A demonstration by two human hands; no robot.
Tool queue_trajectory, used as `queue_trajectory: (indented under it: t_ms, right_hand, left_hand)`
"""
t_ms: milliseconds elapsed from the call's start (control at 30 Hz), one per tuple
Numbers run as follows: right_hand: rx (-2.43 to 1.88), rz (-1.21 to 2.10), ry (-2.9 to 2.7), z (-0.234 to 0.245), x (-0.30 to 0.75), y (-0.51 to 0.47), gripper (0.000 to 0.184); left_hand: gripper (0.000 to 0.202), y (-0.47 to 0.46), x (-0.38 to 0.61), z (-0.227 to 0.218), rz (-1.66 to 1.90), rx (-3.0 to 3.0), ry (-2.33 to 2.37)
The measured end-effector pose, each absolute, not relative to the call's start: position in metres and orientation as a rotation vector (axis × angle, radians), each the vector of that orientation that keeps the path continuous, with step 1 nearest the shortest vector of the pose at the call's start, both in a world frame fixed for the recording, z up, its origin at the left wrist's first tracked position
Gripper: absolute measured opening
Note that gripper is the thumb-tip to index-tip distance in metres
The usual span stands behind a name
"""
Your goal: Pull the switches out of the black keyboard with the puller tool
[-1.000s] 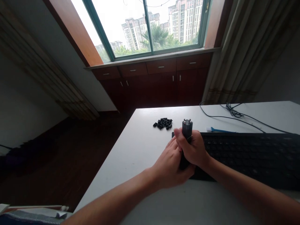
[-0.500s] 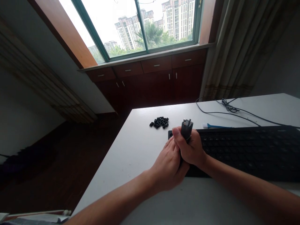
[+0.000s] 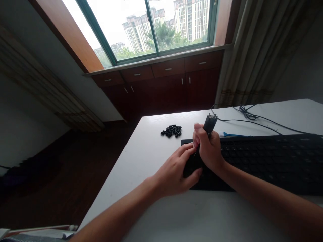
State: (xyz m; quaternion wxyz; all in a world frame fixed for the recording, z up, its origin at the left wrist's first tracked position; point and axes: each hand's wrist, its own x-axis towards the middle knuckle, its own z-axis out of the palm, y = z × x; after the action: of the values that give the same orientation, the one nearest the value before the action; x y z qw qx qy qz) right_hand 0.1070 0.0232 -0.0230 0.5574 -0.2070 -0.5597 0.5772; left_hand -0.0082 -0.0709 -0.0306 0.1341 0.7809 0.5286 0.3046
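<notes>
A black keyboard [image 3: 262,161] lies along the right part of the white table. My right hand [image 3: 210,151] is wrapped round a dark grey tool [image 3: 210,123] whose upper end has short prongs. The tool is tilted over the keyboard's left end; its lower end is hidden among my fingers. On that same end rests my left hand [image 3: 174,168], fingers stretched out and thumb apart, its fingertips close to my right hand. A small heap of black keycaps [image 3: 172,131] sits on the table beyond the keyboard's left corner.
A blue brush [image 3: 236,135] with pale bristles lies behind the keyboard. A black cable [image 3: 248,114], partly bundled, runs across the table's back right. The white table [image 3: 131,164] ends at its left edge above a dark floor. Wooden cabinets [image 3: 161,87] stand under the window.
My right hand has tipped the tool to the right and away from me. My left hand has loosened from around the right one, and its fingers now lie stretched on the keyboard's end.
</notes>
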Motion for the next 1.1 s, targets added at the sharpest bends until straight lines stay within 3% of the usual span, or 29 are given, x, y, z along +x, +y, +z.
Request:
queue_trajectory:
  t_ms: [267,500,700,1100]
  right_hand:
    - [-0.542,1.324,-1.296,-0.021,0.109,0.024,0.048]
    - [-0.589,1.324,-1.267,-0.020,0.109,0.024,0.048]
    - [-0.580,1.343,-1.277,-0.020,0.110,0.024,0.048]
    - [-0.589,1.342,-1.339,-0.021,0.111,0.025,0.049]
  left_hand:
    - [0.032,-0.063,-0.041,-0.026,0.841,2.547,1.509]
    - [0.023,-0.061,-0.047,-0.028,1.010,2.570,1.408]
    - [0.020,-0.051,-0.074,-0.034,1.242,2.206,1.702]
    - [0.020,-0.041,-0.104,-0.044,1.252,2.066,2.061]
